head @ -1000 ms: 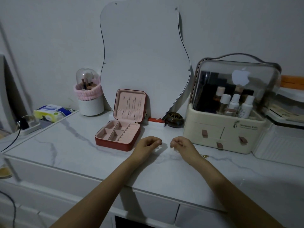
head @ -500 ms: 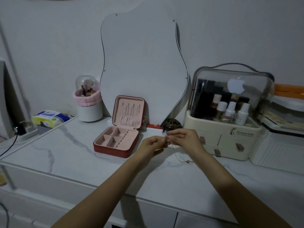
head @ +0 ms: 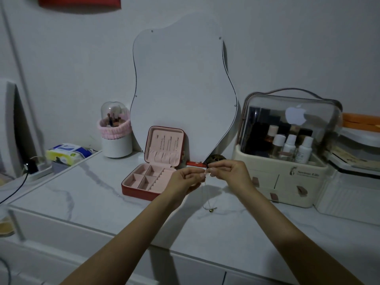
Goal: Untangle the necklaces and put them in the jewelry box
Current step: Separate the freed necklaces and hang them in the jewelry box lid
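Observation:
A thin necklace (head: 206, 197) hangs from between my two hands, its small round pendant just above the marble tabletop (head: 82, 194). My left hand (head: 185, 182) and my right hand (head: 228, 173) are raised close together, and each pinches the chain at its top. Just left of my left hand stands the red jewelry box (head: 131, 188), lid open, with pink compartments and several pieces hanging inside the lid.
A wavy mirror (head: 181, 89) leans on the wall behind the box. A cream cosmetics organiser (head: 287, 173) with a clear lid stands at the right, a brush holder (head: 116, 136) and a tissue pack (head: 65, 153) at the left. A small dark round object (head: 214, 158) sits behind my hands.
My hands rose off the tabletop and came together, lifting the necklace so that it now hangs between them. The camera view tilted upward.

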